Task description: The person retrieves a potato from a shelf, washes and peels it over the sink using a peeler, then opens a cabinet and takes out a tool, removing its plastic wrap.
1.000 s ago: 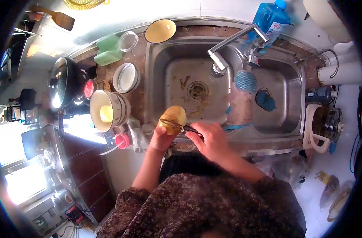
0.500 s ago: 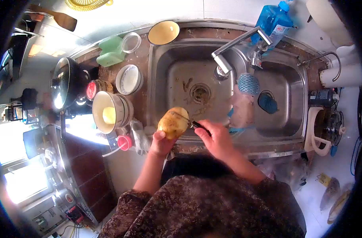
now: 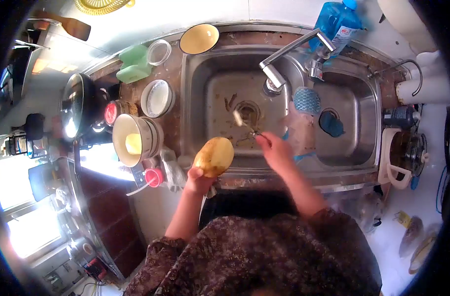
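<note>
- A partly peeled potato (image 3: 214, 157) is tilted above the near edge of the sink's large left basin (image 3: 197, 106), probably so that scraps drop inside.
- The left hand (image 3: 199, 183) grips the potato from its near end, thumb on the left side, which leaves the pale, bare side uncovered.
- The right hand (image 3: 278, 152) is closed around the handle of a peeler (image 3: 255, 132), held over the basin, just right of the potato and apart from it. A pale, blurred piece (image 3: 238, 118) shows by the peeler's far end; whether they touch, I cannot tell.
- Both forearms reach in from the near side. The left rises fairly straight; the right slants inward to the left, its fingers curled toward the drain.
- Brown peelings (image 3: 230, 101) lie around the drain.
- Left of the sink, stacked bowls (image 3: 119, 132) lean toward the left; the front one holds a yellow chunk (image 3: 133, 143).
</note>
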A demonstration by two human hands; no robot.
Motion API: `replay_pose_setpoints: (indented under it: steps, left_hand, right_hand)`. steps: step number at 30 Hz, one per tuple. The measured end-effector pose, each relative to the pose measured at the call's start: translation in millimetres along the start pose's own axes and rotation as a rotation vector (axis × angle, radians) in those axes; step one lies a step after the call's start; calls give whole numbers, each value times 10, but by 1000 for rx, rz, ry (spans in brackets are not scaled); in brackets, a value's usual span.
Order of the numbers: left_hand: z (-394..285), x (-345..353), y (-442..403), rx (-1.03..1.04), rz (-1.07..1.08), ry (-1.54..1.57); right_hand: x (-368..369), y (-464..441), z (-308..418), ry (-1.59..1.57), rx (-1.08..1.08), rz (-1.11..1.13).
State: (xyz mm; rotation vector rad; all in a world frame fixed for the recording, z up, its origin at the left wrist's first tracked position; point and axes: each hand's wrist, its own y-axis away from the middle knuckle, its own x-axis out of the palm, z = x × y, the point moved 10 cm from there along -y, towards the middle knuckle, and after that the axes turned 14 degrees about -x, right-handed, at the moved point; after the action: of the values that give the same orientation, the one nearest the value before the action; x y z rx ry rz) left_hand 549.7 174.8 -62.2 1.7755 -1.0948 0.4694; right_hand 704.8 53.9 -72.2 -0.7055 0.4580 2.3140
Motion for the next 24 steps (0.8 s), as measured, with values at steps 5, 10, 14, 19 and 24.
replay_pose_setpoints:
  steps: [5, 10, 14, 19, 24]
  left_hand:
    - [-56, -72, -31, 9, -50, -40]
    - [-106, 81, -25, 0, -92, -254]
    - [-107, 80, -30, -45, -144, -378]
    - [-67, 99, 1, -19, -96, -318]
    - [-187, 211, 16, 49, -14, -424]
  right_hand:
    - [119, 96, 132, -249, -73, 53]
    - [-53, 229, 801, -238, -212, 142]
    - [-195, 372, 1190, 79, -664, -36]
    - [-106, 104, 571, 110, -364, -18]
    - [99, 65, -139, -98, -18, 175]
